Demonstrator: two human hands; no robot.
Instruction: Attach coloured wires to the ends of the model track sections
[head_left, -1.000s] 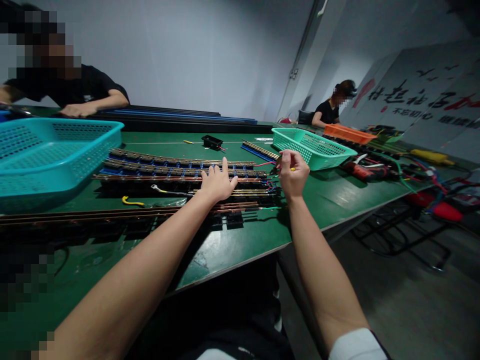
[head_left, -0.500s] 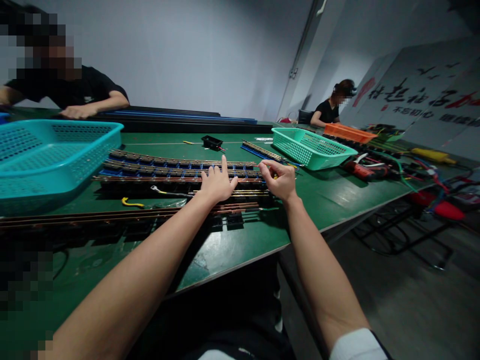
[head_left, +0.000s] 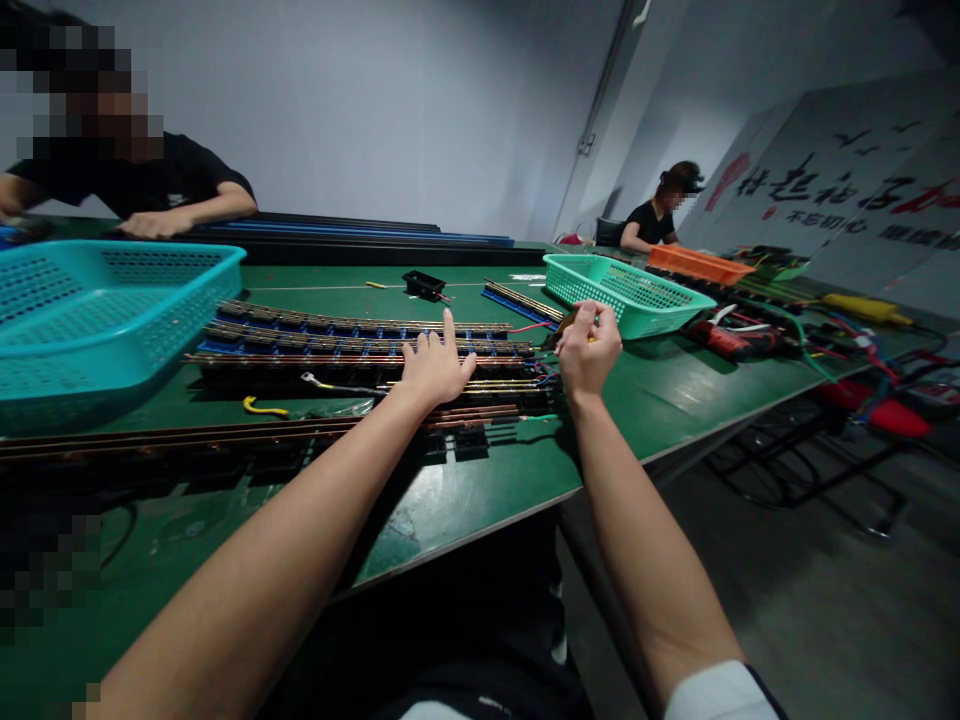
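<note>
My left hand [head_left: 437,368] lies across several long rails [head_left: 300,345] with brass-coloured strips on blue and black holders. Its fingers are spread, with the index finger stretched out and no object held. Beyond the rails' right ends, my right hand [head_left: 591,345] is closed around a dark, pointed thing [head_left: 559,335] with a bit of yellow, mostly hidden by the fingers. A red wire [head_left: 531,327] sticks out from the end of the far rail, left of that hand. Small blue wires [head_left: 541,372] show at the nearer rail ends.
A blue basket [head_left: 135,370] stands at left, a green basket [head_left: 637,325] and an orange one [head_left: 701,266] at right. Near them lies a red-and-black tool [head_left: 731,338]. Behind the rails sits a small black box [head_left: 424,285]. Two people work across and along the table.
My right hand has moved right and slightly up, away from the rail ends, uncovering wires there. The dark, pointed thing in it now shows. My left hand has stayed in place.
</note>
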